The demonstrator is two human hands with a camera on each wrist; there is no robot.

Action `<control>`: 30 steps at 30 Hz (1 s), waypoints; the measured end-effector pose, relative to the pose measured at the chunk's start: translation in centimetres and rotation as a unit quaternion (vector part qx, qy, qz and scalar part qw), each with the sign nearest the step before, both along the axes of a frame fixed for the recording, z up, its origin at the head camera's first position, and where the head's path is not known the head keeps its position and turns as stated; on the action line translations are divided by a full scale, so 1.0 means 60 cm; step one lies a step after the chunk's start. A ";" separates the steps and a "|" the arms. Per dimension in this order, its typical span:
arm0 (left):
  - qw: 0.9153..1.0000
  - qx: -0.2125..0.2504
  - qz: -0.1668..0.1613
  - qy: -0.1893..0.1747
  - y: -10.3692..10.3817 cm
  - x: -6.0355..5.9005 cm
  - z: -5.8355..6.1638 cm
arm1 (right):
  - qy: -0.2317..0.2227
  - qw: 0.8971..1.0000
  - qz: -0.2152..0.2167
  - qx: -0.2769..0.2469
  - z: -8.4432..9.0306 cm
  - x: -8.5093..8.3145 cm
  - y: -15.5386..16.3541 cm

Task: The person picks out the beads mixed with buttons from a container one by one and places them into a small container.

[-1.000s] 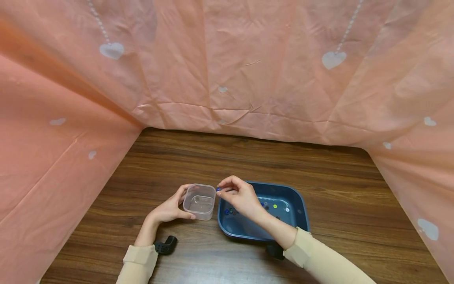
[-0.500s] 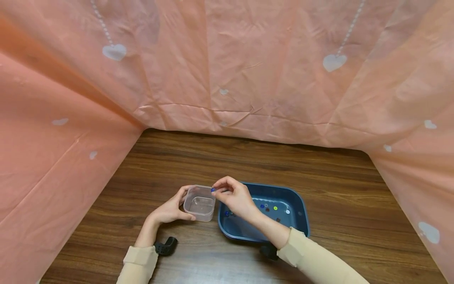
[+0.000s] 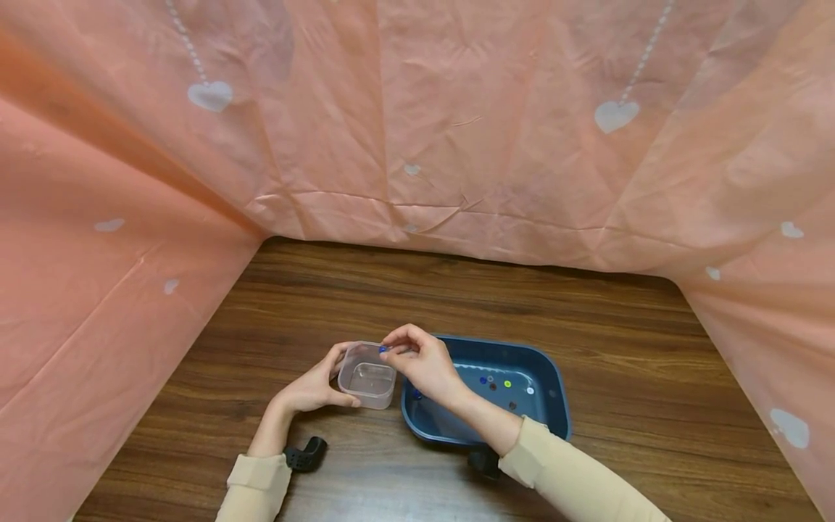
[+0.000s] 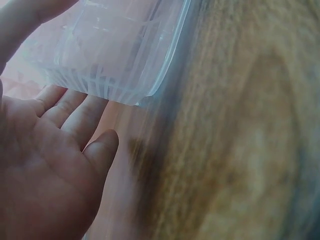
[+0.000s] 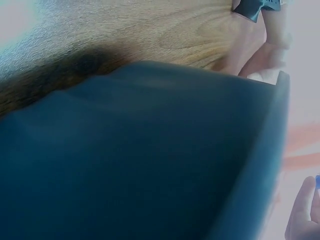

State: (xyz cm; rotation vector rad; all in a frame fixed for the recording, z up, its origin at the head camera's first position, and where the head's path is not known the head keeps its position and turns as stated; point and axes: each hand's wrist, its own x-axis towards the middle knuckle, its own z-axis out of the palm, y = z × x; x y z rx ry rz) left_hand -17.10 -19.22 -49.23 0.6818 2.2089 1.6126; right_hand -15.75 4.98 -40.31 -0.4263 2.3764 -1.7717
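A clear square plastic container (image 3: 375, 400) stands on the table at centre left. My left hand (image 3: 305, 388) holds its left side, thumb at the front and fingers behind; the left wrist view shows fingers against the clear wall (image 4: 110, 55). Between thumb and fingertips my right hand (image 3: 427, 371) pinches a small blue button (image 3: 383, 349) above the container's right rim. Several small round buttons, blue, yellow, white and brown, lie in a dark blue basin (image 3: 553, 373) beneath the right forearm. A yellow button (image 3: 507, 384) shows near its middle.
The wood-grain table (image 3: 313, 290) carries both vessels, the basin just right of the container. A pink curtain (image 3: 457, 145) with white hearts closes off the back and sides. Each wrist wears a black device, such as the left wrist camera (image 3: 306, 454).
My right hand has moved left with the blue button, from the gap beside the container to over its rim. The left hand and the container have stayed nearly still.
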 end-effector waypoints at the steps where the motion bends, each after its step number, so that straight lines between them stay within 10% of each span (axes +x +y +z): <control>1: 1.000 0.000 0.000 -0.001 0.000 0.000 -0.001 | 0.000 1.000 0.000 0.000 -0.001 0.000 -0.001; 30: 1.000 0.000 -0.005 0.003 -0.001 -0.003 -0.001 | 0.008 1.000 -0.010 -0.014 -0.003 -0.003 -0.013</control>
